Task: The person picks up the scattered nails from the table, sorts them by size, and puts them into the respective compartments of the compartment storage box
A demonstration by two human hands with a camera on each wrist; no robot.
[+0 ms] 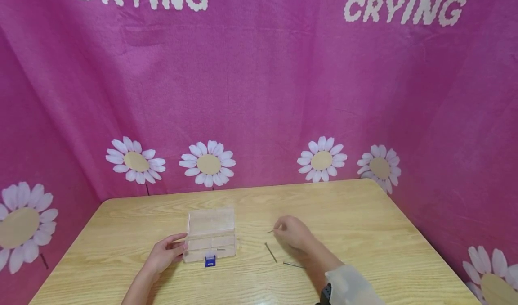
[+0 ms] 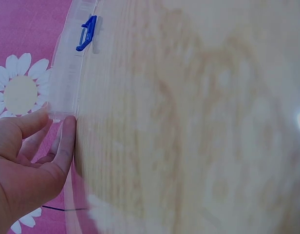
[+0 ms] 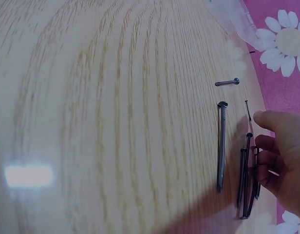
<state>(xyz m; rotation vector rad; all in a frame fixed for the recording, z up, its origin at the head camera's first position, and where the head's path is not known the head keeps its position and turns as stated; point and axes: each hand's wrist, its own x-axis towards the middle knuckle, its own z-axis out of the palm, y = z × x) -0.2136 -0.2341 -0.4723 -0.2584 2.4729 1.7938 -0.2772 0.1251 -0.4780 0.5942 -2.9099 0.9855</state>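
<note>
Metal in a narrow pinch of the right hand (image 1: 293, 233).
One thin nail (image 3: 247, 108) held, perhaps dropped if pinched too lightly on so slight a shank. By the grip, at least three bunched nails (image 3: 246, 173); just beyond, two loose nails (image 3: 222, 148); farther to its left, one clear box (image 1: 196, 255), gripped by the left hand (image 1: 164, 254), one metal piece (image 1: 220, 249) inside, one blue clasp (image 1: 210, 261).

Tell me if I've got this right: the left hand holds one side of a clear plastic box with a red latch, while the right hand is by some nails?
Not quite: the latch is blue, not red, as the head view shows. The left hand does hold one side of the clear plastic box, and the right hand is by some nails.
</note>
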